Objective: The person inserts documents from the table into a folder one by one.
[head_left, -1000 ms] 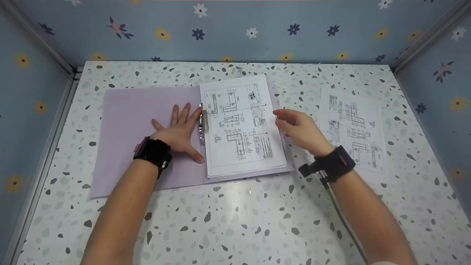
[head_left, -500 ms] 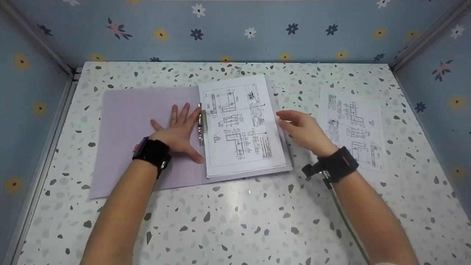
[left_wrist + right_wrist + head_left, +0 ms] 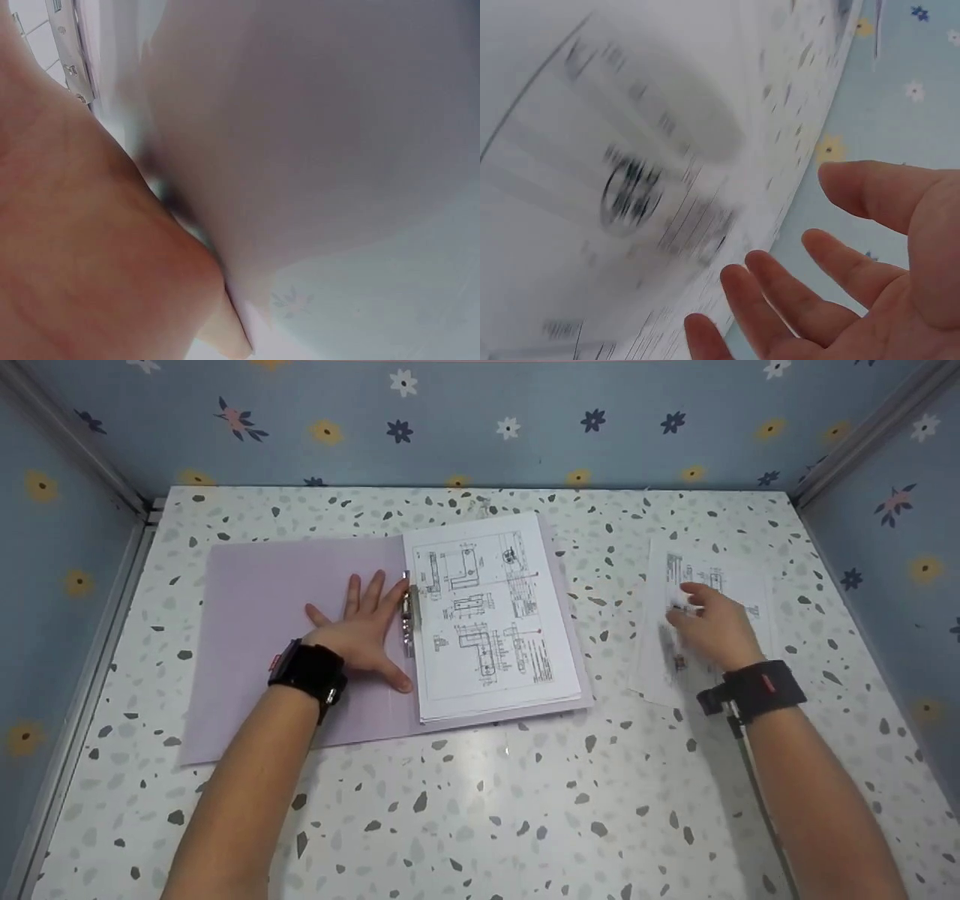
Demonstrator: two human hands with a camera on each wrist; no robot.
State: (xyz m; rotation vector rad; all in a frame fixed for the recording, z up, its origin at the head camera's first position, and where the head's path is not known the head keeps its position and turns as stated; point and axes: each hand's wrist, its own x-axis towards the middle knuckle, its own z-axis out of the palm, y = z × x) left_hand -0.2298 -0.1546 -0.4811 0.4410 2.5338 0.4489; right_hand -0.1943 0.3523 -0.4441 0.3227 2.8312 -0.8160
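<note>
A lilac folder (image 3: 255, 585) lies spread on the table, with a stack of printed technical drawings (image 3: 499, 660) on its right half. Metal clip hardware (image 3: 409, 619) runs along the stack's left edge. My left hand (image 3: 356, 637) rests with fingers spread on the folder's left cover, its fingertips beside the hardware; the left wrist view shows mostly the palm side. My right hand (image 3: 716, 626) is over loose printed sheets (image 3: 757, 622) at the right. In the right wrist view its fingers are loosely bent and thumb apart, beside a blurred sheet (image 3: 630, 195); contact cannot be told.
Speckled white table (image 3: 465, 810) underneath. Flower-patterned blue panels (image 3: 480, 427) stand at the back and both sides. A black camera strap (image 3: 765, 690) is on the right wrist, with a cable running down along the forearm.
My right hand has moved right, from the folder's right edge to over the loose sheets. A paper edge there now sticks out further left. My left hand stays in place.
</note>
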